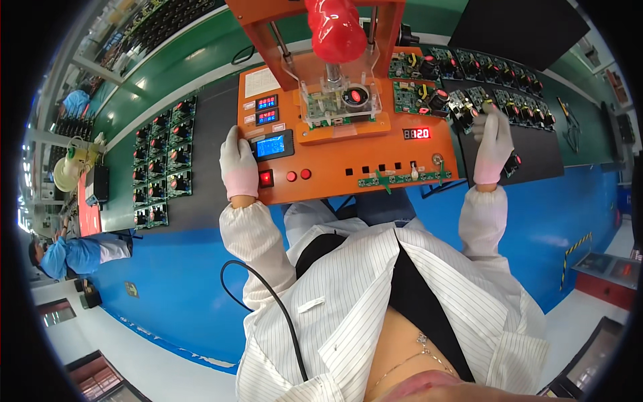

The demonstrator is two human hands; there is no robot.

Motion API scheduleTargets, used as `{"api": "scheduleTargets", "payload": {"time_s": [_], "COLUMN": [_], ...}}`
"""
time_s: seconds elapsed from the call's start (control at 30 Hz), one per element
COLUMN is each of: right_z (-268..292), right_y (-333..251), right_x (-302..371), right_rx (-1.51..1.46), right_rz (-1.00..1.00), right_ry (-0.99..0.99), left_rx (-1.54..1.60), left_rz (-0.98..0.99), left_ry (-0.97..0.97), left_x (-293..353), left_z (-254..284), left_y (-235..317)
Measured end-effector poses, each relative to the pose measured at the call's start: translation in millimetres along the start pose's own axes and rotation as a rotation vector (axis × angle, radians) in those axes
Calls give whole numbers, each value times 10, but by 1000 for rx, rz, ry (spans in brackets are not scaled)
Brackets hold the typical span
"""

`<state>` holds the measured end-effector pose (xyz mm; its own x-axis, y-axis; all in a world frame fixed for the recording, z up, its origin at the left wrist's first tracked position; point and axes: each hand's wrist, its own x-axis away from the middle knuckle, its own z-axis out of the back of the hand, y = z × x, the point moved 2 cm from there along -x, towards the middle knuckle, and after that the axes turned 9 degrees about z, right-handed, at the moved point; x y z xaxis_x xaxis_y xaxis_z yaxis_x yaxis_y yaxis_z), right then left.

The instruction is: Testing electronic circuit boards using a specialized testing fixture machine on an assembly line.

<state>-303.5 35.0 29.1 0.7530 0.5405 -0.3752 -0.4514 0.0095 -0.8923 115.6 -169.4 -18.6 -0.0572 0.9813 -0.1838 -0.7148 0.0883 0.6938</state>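
Between left hand (239, 163) and right hand (494, 142) (both grips unclear) sits an orange tester (362, 153), red digits (420, 133) glowing.

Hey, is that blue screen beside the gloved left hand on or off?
On. The blue screen glows, with pale characters on it; the small digital meter just above it on the orange machine is lit too.

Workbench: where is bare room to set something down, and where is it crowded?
Bare mat lies between the left block of circuit boards and the orange machine. A smaller bare patch lies right of the lone board, in front of the right board rows. Crowded: those rows, beside the right hand.
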Motion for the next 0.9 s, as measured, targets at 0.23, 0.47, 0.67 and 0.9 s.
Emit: {"api": "scheduleTargets", "payload": {"time_s": [0.23, 0.47, 0.67, 0.9], "right_z": [-450, -925, -990, -996], "right_y": [-1205, -1568, -1860, -2115], "right_x": [-225, -231, -145, -76], "right_rx": [-78, -184, -221, -208], "right_rz": [791, 914, 1010, 1112], "right_ry": [-288, -348, -368, -396], "left_rx": [1, -99, -78, -80], "left_rz": [-8, -30, 5, 35], "left_ry": [42, 61, 51, 34], "left_x": [40, 54, 85, 85], "left_z": [58, 2, 46, 75], "left_y": [-50, 49, 75, 124]}}
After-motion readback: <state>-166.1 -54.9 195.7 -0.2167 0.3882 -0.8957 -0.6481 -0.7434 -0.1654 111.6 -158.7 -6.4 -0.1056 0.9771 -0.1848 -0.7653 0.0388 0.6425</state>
